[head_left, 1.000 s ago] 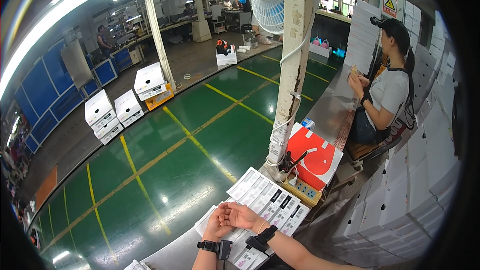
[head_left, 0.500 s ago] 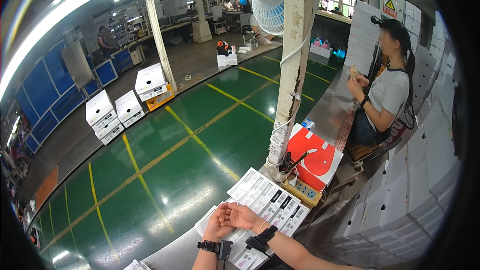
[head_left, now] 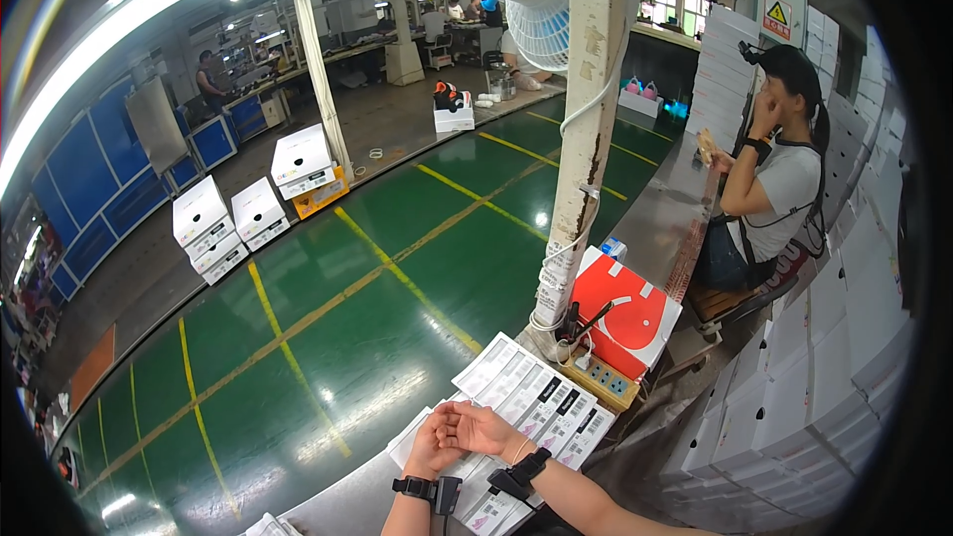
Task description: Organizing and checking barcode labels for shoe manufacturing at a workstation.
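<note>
Two foreground hands [head_left: 480, 430], one red box [head_left: 617, 310]

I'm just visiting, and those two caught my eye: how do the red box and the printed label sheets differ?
The red box is mostly red, while the printed label sheets are mainly white with black patches. The red box is thick and boxy; the printed label sheets look thin and lie flat. The red box is a single item; the printed label sheets are several. Both show some white.
</note>
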The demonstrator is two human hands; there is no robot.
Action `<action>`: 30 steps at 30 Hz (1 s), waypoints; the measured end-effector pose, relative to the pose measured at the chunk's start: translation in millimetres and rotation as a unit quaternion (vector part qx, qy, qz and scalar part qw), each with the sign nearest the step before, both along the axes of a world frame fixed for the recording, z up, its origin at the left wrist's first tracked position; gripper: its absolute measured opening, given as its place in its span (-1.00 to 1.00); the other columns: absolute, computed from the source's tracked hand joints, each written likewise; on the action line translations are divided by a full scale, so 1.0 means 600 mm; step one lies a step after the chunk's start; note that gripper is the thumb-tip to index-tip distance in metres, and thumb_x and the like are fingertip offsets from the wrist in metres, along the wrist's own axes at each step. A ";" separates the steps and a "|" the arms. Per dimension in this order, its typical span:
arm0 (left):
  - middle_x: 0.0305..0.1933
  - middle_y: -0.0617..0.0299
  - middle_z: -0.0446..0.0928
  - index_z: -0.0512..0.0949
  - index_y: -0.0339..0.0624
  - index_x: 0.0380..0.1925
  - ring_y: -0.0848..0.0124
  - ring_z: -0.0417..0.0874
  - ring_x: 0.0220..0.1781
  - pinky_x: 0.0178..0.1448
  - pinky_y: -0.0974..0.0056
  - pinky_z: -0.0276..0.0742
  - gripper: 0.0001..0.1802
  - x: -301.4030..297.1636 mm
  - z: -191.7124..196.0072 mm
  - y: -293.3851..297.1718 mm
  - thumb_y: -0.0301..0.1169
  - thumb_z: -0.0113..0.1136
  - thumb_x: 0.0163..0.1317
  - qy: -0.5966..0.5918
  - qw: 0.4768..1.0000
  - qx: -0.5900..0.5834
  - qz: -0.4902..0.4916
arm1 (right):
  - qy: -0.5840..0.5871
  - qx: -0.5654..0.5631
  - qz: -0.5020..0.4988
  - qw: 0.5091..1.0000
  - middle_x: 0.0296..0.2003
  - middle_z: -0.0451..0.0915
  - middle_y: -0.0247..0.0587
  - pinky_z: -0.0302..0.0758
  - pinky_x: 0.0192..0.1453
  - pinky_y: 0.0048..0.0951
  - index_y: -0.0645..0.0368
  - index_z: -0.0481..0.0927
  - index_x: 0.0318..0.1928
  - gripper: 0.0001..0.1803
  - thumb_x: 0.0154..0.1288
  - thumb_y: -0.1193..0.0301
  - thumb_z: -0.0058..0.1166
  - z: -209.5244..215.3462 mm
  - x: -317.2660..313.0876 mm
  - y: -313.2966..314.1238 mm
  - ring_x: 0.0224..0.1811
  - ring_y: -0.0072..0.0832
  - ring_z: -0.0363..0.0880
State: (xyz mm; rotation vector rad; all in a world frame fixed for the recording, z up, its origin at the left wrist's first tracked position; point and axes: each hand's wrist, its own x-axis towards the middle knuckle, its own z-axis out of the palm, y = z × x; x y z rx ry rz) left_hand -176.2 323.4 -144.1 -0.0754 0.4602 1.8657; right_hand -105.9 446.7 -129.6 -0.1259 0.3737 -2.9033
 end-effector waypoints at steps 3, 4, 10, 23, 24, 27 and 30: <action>0.04 0.07 0.52 0.42 -0.37 0.07 0.30 0.53 0.10 0.32 0.20 0.33 -0.58 0.004 0.014 0.002 -0.35 -0.10 0.28 0.001 1.000 -0.016 0.008 | 0.003 0.005 -0.001 1.000 -0.12 0.52 -0.05 0.45 0.10 -0.22 0.32 0.40 0.08 -0.61 0.48 0.27 -0.27 -0.001 0.000 0.001 -0.10 -0.28 0.51; 0.04 0.06 0.52 0.42 -0.37 0.06 0.30 0.53 0.10 0.32 0.18 0.32 -0.58 0.004 0.015 0.002 -0.35 -0.10 0.28 0.001 1.000 -0.020 0.009 | 0.006 0.007 0.000 1.000 -0.12 0.52 -0.05 0.45 0.10 -0.22 0.31 0.40 0.08 -0.61 0.48 0.27 -0.27 -0.001 -0.001 0.001 -0.10 -0.28 0.51; 0.04 0.06 0.53 0.42 -0.37 0.07 0.30 0.54 0.10 0.32 0.19 0.32 -0.58 -0.011 -0.026 -0.007 -0.36 -0.09 0.27 -0.003 1.000 0.006 -0.010 | 0.007 0.003 0.004 1.000 -0.12 0.52 -0.04 0.44 0.13 -0.23 0.31 0.40 0.08 -0.62 0.48 0.27 -0.27 0.007 -0.002 -0.005 -0.10 -0.27 0.52; 0.07 0.06 0.51 0.42 -0.35 0.07 0.27 0.52 0.13 0.34 0.15 0.30 -0.58 -0.004 -0.001 -0.002 -0.37 -0.10 0.26 0.006 1.000 0.018 -0.012 | 0.000 -0.003 -0.001 1.000 -0.12 0.52 -0.05 0.43 0.13 -0.25 0.34 0.39 0.07 -0.62 0.48 0.28 -0.28 0.003 -0.001 -0.002 -0.12 -0.27 0.53; 0.07 0.06 0.51 0.42 -0.34 0.07 0.28 0.52 0.12 0.34 0.15 0.30 -0.58 -0.005 -0.004 -0.001 -0.38 -0.10 0.25 0.008 1.000 0.012 -0.011 | 0.001 -0.001 -0.003 1.000 -0.12 0.52 -0.05 0.43 0.13 -0.25 0.34 0.39 0.07 -0.62 0.47 0.28 -0.27 0.003 -0.001 -0.003 -0.12 -0.27 0.53; 0.05 0.10 0.51 0.42 -0.32 0.08 0.30 0.53 0.10 0.34 0.12 0.30 -0.56 -0.005 -0.004 -0.001 -0.38 -0.03 0.20 0.008 1.000 -0.003 -0.008 | 0.004 -0.001 -0.004 1.000 -0.12 0.53 -0.05 0.43 0.13 -0.25 0.34 0.39 0.07 -0.62 0.47 0.28 -0.27 0.005 0.000 -0.002 -0.11 -0.27 0.52; 0.06 0.12 0.51 0.42 -0.30 0.06 0.33 0.53 0.07 0.33 0.11 0.31 -0.56 -0.005 -0.010 0.000 -0.40 0.03 0.15 -0.004 1.000 -0.014 -0.005 | 0.005 -0.002 -0.004 1.000 -0.12 0.53 -0.05 0.43 0.13 -0.25 0.34 0.40 0.07 -0.61 0.47 0.28 -0.27 0.002 0.001 -0.002 -0.11 -0.27 0.52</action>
